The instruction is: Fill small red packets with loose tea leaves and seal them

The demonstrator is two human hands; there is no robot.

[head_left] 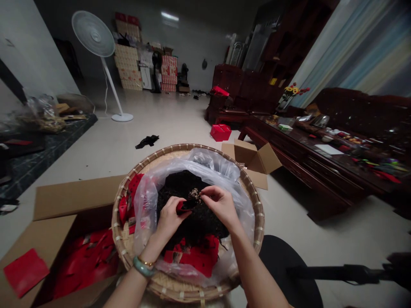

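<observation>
A round woven bamboo basket [260,214] holds a clear plastic bag [146,205] spread open around a heap of dark, dry, leaf-like material [180,182]. Over this heap, my left hand [171,216] grips a small red packet [181,207] whose dark mouth faces up and right. Thumb and fingertips of my right hand [220,203] are pinched together just beside a small patch of pale bits [194,194]. What lies in that pinch is too small to tell. More red packets [195,256] lie on the near side of the heap, and others [128,199] along the basket's left side.
At left, an open cardboard box [54,235] contains many red packets, one [26,272] resting on its flap. Another open box [257,158] stands behind right, near a dark wooden table [289,149]. A black round base [285,273] is at right; a white fan [109,81] stands further back.
</observation>
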